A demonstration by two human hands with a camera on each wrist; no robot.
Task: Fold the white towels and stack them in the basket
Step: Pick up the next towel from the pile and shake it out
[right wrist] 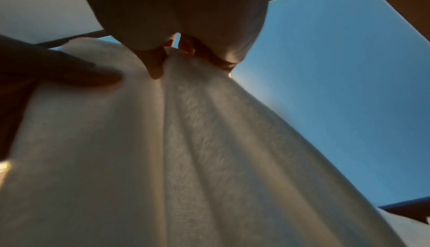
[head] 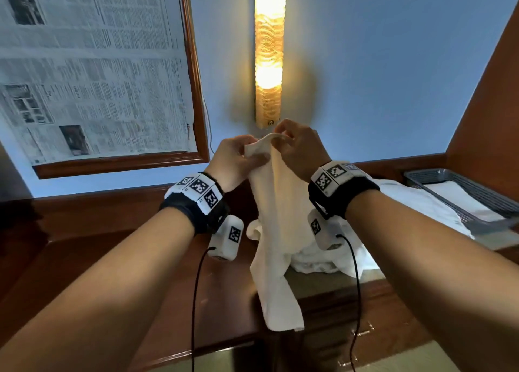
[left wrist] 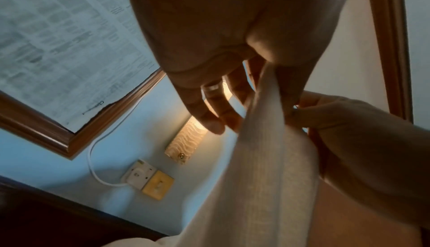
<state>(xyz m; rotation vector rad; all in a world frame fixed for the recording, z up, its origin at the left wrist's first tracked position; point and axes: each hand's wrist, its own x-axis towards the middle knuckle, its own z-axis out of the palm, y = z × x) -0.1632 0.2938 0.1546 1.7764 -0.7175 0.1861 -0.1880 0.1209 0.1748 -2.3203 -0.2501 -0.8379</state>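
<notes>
A white towel (head: 276, 231) hangs in the air over the wooden counter, bunched at the top. My left hand (head: 238, 158) grips its upper edge, and my right hand (head: 297, 147) pinches the same edge close beside it. The left wrist view shows the towel (left wrist: 263, 159) running down from my left hand (left wrist: 232, 107) with the right hand (left wrist: 349, 131) beside it. In the right wrist view, my right hand (right wrist: 167, 58) pinches the cloth (right wrist: 174, 150). A grey basket (head: 477, 197) at the far right holds a folded white towel (head: 460, 200).
More white towels (head: 351, 248) lie heaped on the dark wooden counter (head: 112, 231) behind the hanging one. A lit wall lamp (head: 269, 54) and a framed newspaper (head: 92, 71) hang on the blue wall. A wooden side panel (head: 491, 105) rises at the right.
</notes>
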